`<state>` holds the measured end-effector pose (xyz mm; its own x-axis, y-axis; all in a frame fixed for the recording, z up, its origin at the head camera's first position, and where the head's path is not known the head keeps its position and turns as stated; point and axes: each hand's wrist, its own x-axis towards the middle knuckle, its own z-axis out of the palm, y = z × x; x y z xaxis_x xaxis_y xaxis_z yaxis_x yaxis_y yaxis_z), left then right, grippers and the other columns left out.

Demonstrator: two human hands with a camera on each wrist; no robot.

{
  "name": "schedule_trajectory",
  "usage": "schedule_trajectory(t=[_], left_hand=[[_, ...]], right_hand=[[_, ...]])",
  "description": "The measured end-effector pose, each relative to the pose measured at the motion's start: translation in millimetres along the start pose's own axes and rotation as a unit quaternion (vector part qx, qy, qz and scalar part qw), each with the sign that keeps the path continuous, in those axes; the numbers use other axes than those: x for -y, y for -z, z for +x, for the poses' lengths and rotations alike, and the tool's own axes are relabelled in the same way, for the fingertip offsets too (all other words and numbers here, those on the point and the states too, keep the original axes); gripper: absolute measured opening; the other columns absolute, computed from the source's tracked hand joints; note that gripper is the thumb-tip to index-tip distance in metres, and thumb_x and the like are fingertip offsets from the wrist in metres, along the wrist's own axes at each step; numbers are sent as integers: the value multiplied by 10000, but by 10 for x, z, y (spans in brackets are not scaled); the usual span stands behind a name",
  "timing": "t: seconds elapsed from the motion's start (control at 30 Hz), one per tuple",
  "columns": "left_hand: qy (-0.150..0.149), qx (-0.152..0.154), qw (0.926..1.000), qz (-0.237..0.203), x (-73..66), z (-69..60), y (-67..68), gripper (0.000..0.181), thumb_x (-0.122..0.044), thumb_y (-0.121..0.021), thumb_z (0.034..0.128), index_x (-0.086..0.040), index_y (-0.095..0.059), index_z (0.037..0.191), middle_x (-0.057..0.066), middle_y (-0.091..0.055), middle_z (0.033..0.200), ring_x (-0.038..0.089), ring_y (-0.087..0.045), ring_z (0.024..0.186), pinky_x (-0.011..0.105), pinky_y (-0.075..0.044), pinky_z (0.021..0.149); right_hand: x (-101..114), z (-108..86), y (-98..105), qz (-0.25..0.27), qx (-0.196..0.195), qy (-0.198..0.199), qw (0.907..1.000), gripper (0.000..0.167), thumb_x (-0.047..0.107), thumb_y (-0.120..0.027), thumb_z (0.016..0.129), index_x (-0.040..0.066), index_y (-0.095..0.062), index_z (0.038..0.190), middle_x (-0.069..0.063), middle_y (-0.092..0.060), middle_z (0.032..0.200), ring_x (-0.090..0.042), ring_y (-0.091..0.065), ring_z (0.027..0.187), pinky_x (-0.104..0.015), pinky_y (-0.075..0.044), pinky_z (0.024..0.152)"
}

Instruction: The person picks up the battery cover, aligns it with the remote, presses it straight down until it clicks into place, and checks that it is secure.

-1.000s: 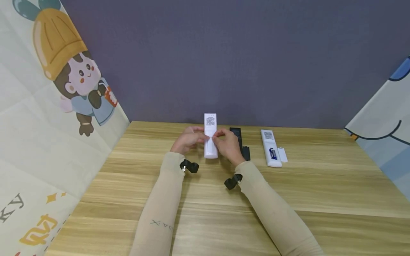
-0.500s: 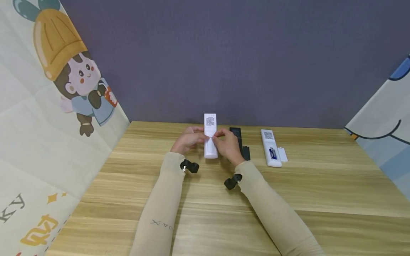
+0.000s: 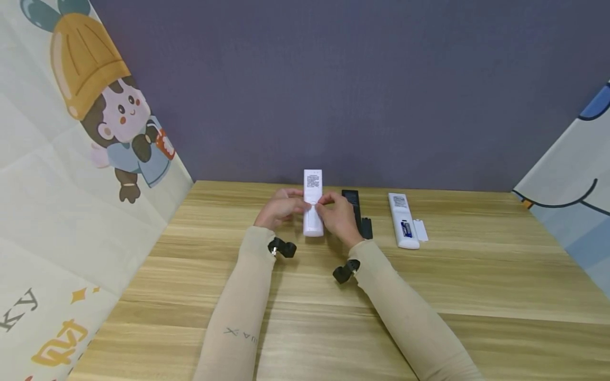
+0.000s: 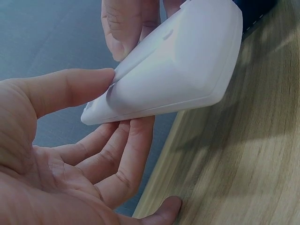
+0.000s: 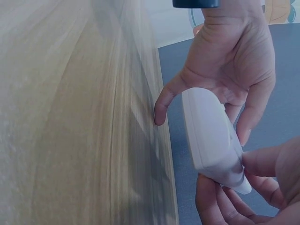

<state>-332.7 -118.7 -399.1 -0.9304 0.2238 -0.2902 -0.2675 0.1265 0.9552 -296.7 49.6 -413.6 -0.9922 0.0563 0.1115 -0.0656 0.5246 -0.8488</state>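
Note:
A white remote, its back with a printed label facing up, is held above the table by both hands. The left hand grips it from the left; in the left wrist view the thumb of the left hand lies on the back of the remote and several fingers support it underneath. From the right, the right hand holds it with thumb and fingertips near the upper edge of the battery cover. The right wrist view shows the remote's rounded end between the hands.
Right of the hands, a black remote lies beside a black cover, partly behind the right hand. Farther right is another white remote with batteries in its uncovered compartment and a white cover alongside. A dark panel stands behind.

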Motion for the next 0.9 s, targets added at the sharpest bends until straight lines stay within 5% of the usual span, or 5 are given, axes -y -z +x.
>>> schedule_trajectory(t=[0.5, 0.9], left_hand=[[42, -51, 9999, 101, -11, -18, -13, 609, 37, -706, 863, -18, -501, 1433, 162, -689, 1178, 217, -668, 922, 501, -481, 1075], [7, -111, 9998, 177, -14, -22, -24, 587, 32, -705, 862, -19, -520, 1416, 160, -679, 1198, 252, -668, 957, 510, -484, 1070]], right_hand=[[-8, -2, -6, -41, -34, 30, 10000, 95, 188, -693, 963, 119, -679, 1026, -109, -699, 1214, -222, -627, 889, -347, -476, 779], [-30, 3, -19, -125, -74, 119, 9998, 87, 177, -694, 957, 115, -680, 1017, -114, -704, 1212, -241, -639, 944, -375, -490, 823]])
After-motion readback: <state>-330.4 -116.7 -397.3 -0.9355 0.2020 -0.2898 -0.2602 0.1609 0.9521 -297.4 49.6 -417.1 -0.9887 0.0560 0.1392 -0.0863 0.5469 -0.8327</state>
